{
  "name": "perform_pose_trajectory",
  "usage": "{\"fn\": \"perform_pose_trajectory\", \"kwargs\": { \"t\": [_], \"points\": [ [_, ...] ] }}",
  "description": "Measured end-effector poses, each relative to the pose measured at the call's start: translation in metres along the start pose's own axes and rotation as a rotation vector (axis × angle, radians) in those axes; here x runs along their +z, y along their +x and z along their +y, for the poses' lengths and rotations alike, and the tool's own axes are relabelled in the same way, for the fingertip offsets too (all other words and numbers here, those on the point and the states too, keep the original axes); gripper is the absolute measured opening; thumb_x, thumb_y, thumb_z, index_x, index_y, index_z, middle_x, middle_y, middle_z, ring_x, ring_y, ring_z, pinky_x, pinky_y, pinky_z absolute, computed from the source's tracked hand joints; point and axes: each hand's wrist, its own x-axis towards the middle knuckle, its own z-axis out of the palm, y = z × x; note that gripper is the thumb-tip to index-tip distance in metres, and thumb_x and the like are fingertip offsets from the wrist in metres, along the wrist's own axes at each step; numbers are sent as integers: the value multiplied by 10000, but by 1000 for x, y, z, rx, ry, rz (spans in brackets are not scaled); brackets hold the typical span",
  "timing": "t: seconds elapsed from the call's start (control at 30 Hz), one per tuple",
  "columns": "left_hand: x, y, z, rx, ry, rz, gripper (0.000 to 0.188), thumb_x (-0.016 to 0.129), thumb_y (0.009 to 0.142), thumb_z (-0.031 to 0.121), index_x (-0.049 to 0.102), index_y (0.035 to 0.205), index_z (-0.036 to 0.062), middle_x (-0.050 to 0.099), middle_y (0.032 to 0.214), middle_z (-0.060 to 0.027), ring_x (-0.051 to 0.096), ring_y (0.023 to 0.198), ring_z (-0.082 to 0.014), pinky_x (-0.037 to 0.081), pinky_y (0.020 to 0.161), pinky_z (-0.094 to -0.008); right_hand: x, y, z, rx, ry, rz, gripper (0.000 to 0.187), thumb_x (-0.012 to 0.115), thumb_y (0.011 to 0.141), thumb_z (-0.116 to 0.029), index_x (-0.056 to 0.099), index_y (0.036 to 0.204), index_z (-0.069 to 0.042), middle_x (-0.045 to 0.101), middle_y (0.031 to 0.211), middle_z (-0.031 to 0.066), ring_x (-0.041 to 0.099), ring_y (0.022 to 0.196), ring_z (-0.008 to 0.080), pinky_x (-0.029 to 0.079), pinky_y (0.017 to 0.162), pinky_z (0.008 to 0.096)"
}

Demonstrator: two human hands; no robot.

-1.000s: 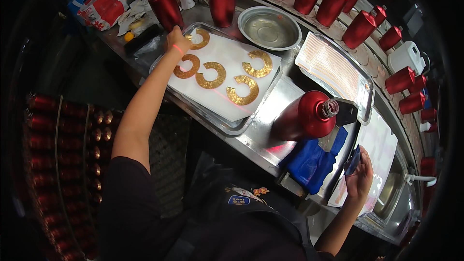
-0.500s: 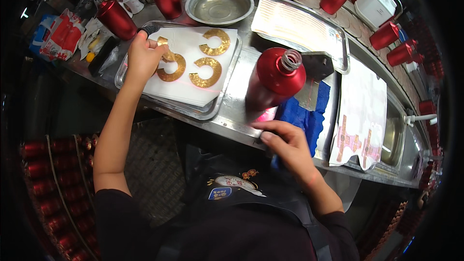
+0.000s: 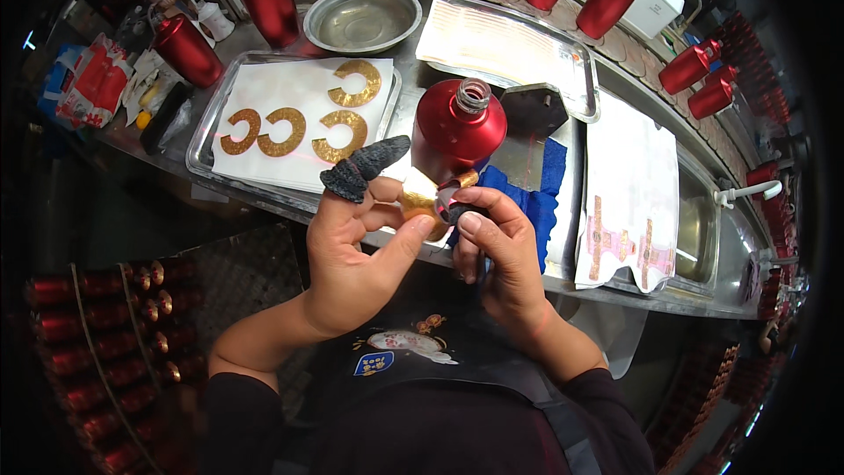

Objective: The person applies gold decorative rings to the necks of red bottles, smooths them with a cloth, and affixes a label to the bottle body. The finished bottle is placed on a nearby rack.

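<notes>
Left hand: grasps gold piece; black finger cover fitted.
Right hand: grasps same piece.
Red bottle: just beyond hands.
Tray: four gold C-shapes.

- Left grip, a black cover on one finger, and right grip hold a bent gold piece between them.
- Just beyond, an uncapped red bottle stands at the metal tabletop, beside blue cloth.
- Four gold C-shapes lie on white paper in a tray.
</notes>
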Motion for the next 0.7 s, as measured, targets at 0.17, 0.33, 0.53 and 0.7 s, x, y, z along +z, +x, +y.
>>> {"fn": "perform_pose_trajectory", "kwargs": {
  "t": [0.17,0.33,0.53,0.7],
  "points": [
    [10,-1,3,190,-2,-110,522,625,872,-140,380,1316,-16,601,1187,-142,660,1067,-222,551,917,-335,-14,1,5,120,280,-149,269,657,945,-227,592,1122,-37,610,752,50,466,477,102,398,516,248],
    [13,-2,9,-18,-164,55,464,625,892,-106,390,1290,-55,625,1120,-142,694,960,-189,564,847,-283,-20,-10,28,299,353,-175,262,569,992,-229,573,1171,-37,523,584,34,430,419,124,355,486,252],
    [10,0,10,-151,-270,36,438,599,907,-108,372,1279,-64,617,1123,-174,698,1008,-236,601,826,-316,-24,-25,37,489,-72,-502,349,579,982,-230,681,1218,5,508,558,-13,419,462,63,331,493,206],
    [17,-7,11,-200,-262,11,572,583,907,-125,306,1400,-37,601,1145,-164,699,1015,-242,595,857,-307,-35,-26,38,345,177,-326,430,490,1012,-312,632,1287,-13,461,513,16,425,465,101,352,532,231]
  ]
}}
